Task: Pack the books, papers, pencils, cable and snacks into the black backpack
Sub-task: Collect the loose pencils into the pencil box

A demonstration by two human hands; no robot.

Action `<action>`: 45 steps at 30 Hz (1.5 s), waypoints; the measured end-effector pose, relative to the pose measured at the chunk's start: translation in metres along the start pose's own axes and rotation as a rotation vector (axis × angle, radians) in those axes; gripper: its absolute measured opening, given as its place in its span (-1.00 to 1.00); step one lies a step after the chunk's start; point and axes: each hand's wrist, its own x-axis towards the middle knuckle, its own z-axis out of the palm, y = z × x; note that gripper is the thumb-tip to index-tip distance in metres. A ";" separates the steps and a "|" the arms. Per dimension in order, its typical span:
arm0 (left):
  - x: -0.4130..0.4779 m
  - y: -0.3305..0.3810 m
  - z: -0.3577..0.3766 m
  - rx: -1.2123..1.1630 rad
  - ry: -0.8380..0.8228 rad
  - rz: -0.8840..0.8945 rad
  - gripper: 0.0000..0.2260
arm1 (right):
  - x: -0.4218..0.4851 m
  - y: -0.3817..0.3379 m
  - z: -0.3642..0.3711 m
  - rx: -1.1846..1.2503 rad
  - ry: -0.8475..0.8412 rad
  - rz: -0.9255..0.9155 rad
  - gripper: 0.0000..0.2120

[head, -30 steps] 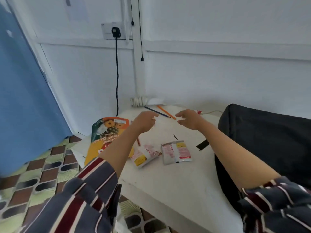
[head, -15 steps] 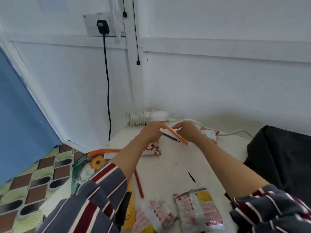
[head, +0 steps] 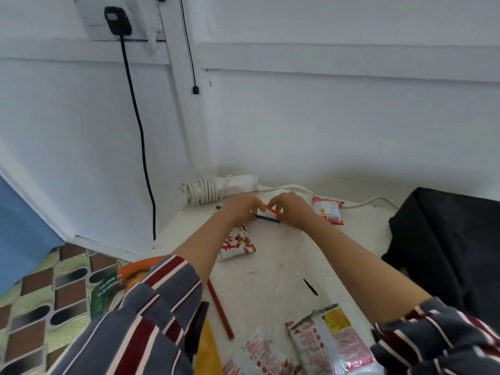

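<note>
Backpack (head: pixel 449 247) at 3 o'clock on table (head: pixel 273 269), soft. Both hands at 12 o'clock: right hand (head: pixel 293 211) pinches orange pencil (head: pixel 270 209), left hand (head: pixel 239 211) pinches blue pencil (head: pixel 267 218). Pencils look light, stiff, slick: judge a mid-shaft pinch best.

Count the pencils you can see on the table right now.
3: an orange pencil and a blue pencil at the hands, a red pencil nearer, beside the left sleeve. Arms may hide others.
</note>
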 end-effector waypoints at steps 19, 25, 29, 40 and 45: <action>-0.041 0.190 -0.049 -0.462 0.199 0.574 -0.69 | -0.222 0.081 -0.163 0.531 0.464 0.374 -0.67; -0.062 0.338 -0.039 -0.722 0.017 0.582 -0.62 | -0.336 0.135 -0.187 0.499 0.600 0.475 -0.66; -0.074 0.438 -0.004 -0.742 -0.143 0.602 -0.57 | -0.417 0.183 -0.195 0.461 0.637 0.521 -0.64; -0.064 0.636 0.118 -0.669 -0.268 0.554 -0.50 | -0.570 0.332 -0.184 0.405 0.536 0.712 -0.65; -0.035 0.675 0.162 -0.603 -0.258 0.510 -0.48 | -0.580 0.390 -0.161 0.332 0.512 0.745 -0.66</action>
